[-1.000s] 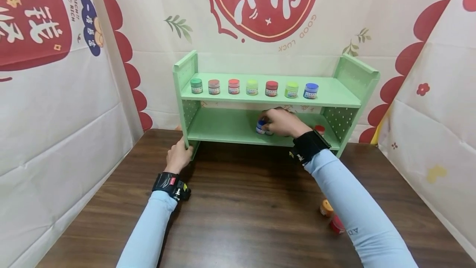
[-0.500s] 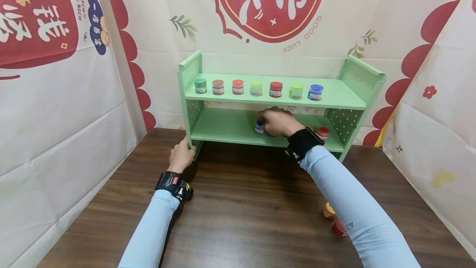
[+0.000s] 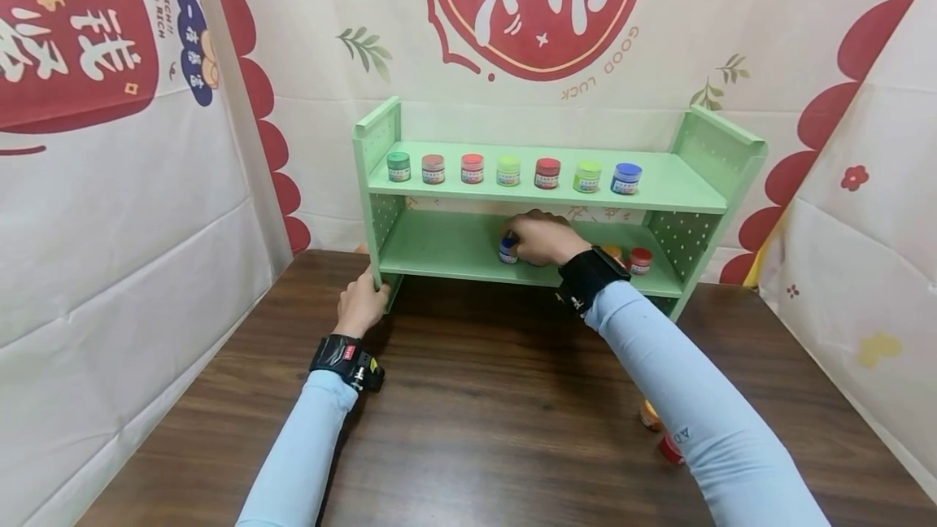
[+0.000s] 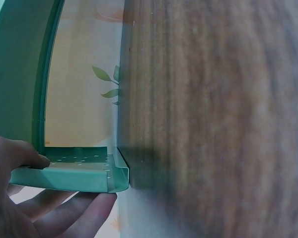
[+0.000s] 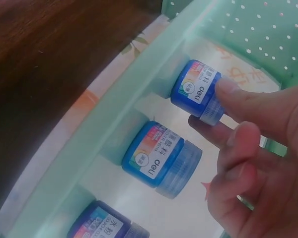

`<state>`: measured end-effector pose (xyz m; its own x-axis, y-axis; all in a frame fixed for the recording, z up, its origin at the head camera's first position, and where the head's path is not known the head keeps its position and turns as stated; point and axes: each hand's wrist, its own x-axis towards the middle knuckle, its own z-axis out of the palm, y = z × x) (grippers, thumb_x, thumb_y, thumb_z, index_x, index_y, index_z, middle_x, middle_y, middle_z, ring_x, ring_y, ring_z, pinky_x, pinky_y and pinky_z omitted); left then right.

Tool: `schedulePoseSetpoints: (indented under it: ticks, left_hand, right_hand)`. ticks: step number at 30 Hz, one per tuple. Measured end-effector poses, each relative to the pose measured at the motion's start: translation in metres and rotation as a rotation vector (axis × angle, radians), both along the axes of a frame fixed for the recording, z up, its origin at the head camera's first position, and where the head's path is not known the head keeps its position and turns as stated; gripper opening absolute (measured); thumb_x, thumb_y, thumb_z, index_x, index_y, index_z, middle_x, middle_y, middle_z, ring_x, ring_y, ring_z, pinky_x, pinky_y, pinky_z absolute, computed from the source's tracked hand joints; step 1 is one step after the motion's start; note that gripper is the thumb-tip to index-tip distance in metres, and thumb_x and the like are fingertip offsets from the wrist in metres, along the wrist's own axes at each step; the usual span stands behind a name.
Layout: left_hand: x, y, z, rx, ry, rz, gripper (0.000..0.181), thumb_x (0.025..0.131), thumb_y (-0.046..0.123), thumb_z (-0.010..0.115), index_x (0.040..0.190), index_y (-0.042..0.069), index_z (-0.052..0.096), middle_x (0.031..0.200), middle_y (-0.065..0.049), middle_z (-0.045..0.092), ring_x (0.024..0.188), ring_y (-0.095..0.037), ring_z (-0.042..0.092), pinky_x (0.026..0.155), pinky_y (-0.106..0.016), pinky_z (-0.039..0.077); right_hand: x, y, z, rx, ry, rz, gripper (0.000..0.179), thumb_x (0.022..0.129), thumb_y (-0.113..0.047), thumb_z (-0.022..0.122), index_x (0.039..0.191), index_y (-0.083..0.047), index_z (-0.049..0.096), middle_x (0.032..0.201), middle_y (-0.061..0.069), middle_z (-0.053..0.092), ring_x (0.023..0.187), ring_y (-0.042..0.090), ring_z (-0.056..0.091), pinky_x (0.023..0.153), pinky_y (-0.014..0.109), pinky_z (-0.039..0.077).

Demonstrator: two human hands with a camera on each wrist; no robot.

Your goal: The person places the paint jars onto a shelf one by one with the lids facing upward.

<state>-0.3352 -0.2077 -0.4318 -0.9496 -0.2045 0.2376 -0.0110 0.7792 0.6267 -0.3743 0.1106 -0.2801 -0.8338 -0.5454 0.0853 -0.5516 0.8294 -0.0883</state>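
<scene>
My right hand (image 3: 542, 238) reaches onto the lower shelf of a green two-tier rack (image 3: 446, 244). Its thumb and a finger pinch a dark blue paint jar (image 5: 194, 90) by the clear lid, with the base at the shelf. Beside that jar in the right wrist view stand a lighter blue paint jar (image 5: 156, 157) and a darker, purplish-blue jar (image 5: 102, 225). My left hand (image 3: 360, 305) grips the bottom of the rack's left side panel. In the left wrist view, the thumb lies over the panel's edge (image 4: 64, 179) and the other fingers curl beneath it.
A row of several paint jars lines the upper shelf, from a dark green jar (image 3: 398, 167) to a blue jar (image 3: 625, 179). A red jar (image 3: 640, 261) stands at the lower shelf's right. An orange jar (image 3: 649, 415) and a red jar (image 3: 670, 449) are on the table, partly behind my right forearm.
My right hand has slid slightly left along the lower shelf with the dark blue paint jar, uncovering more of the jars at its right. My left hand keeps its grip.
</scene>
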Motion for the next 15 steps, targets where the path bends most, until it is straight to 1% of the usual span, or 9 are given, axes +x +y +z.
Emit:
schedulePoseSetpoints:
  ticks: [4,5,7,8,10,12,14,15]
  left_hand:
    - [0.0,0.0,0.001,-0.005,0.003,0.001,0.013,0.099,0.026,0.055,0.108,0.017,0.054,0.078,-0.01,0.053,0.081,-0.035,0.059,0.063,-0.044,0.043]
    - [0.0,0.0,0.001,-0.006,0.003,0.0,0.014,0.099,0.026,0.055,0.11,0.017,0.054,0.078,-0.01,0.052,0.081,-0.035,0.059,0.064,-0.045,0.043]
    - [0.0,0.0,0.001,-0.009,0.002,-0.001,0.016,0.099,0.026,0.054,0.113,0.017,0.055,0.077,-0.01,0.051,0.081,-0.035,0.059,0.064,-0.045,0.043]
    - [0.0,0.0,0.001,-0.01,0.001,-0.002,0.017,0.099,0.026,0.054,0.114,0.018,0.055,0.077,-0.009,0.05,0.081,-0.035,0.058,0.064,-0.044,0.043]
    - [0.0,0.0,0.001,-0.012,0.001,0.002,0.019,0.099,0.026,0.054,0.117,0.018,0.055,0.076,-0.008,0.049,0.08,-0.035,0.058,0.064,-0.044,0.043]
    - [0.0,0.0,0.001,-0.01,-0.004,-0.001,0.023,0.1,0.025,0.054,0.121,0.017,0.055,0.074,-0.007,0.046,0.079,-0.034,0.058,0.064,-0.043,0.042]
    - [0.0,-0.001,0.001,-0.006,-0.008,-0.004,0.025,0.1,0.025,0.054,0.124,0.017,0.054,0.073,-0.006,0.044,0.078,-0.034,0.057,0.063,-0.043,0.042]
    - [0.0,-0.001,0.002,-0.004,-0.009,-0.003,0.025,0.1,0.025,0.054,0.124,0.016,0.055,0.072,-0.006,0.043,0.078,-0.034,0.057,0.063,-0.043,0.042]
  right_hand:
    - [0.0,-0.001,-0.001,-0.002,0.0,0.003,0.032,0.094,-0.012,0.063,0.124,-0.012,0.07,0.102,0.007,0.065,0.09,0.025,0.055,0.072,0.039,0.041]
    - [0.001,-0.001,-0.001,-0.004,0.002,0.003,0.029,0.093,-0.011,0.063,0.122,-0.011,0.07,0.101,0.007,0.064,0.089,0.025,0.054,0.071,0.039,0.041]
    - [0.001,0.0,-0.002,-0.01,0.008,0.002,0.034,0.094,-0.01,0.06,0.127,-0.011,0.068,0.107,0.008,0.066,0.091,0.026,0.055,0.073,0.039,0.042]
    - [0.001,0.0,-0.002,-0.015,0.009,0.003,0.037,0.094,-0.01,0.06,0.13,-0.011,0.067,0.113,0.01,0.067,0.094,0.026,0.057,0.076,0.04,0.045]
    - [0.001,0.002,-0.003,-0.031,0.01,0.008,0.043,0.095,-0.011,0.06,0.138,-0.011,0.062,0.128,0.012,0.067,0.102,0.028,0.06,0.083,0.043,0.049]
    - [0.003,0.005,-0.003,-0.052,0.01,0.016,0.049,0.097,-0.012,0.062,0.145,-0.011,0.057,0.14,0.013,0.063,0.113,0.03,0.063,0.093,0.046,0.052]
    - [0.007,0.01,-0.003,-0.084,0.013,0.026,0.048,0.098,-0.016,0.065,0.145,-0.009,0.058,0.144,0.015,0.061,0.122,0.032,0.063,0.101,0.05,0.051]
    - [0.009,0.012,-0.003,-0.105,0.021,0.026,0.047,0.098,-0.017,0.066,0.143,-0.009,0.059,0.142,0.014,0.063,0.123,0.033,0.063,0.102,0.051,0.051]
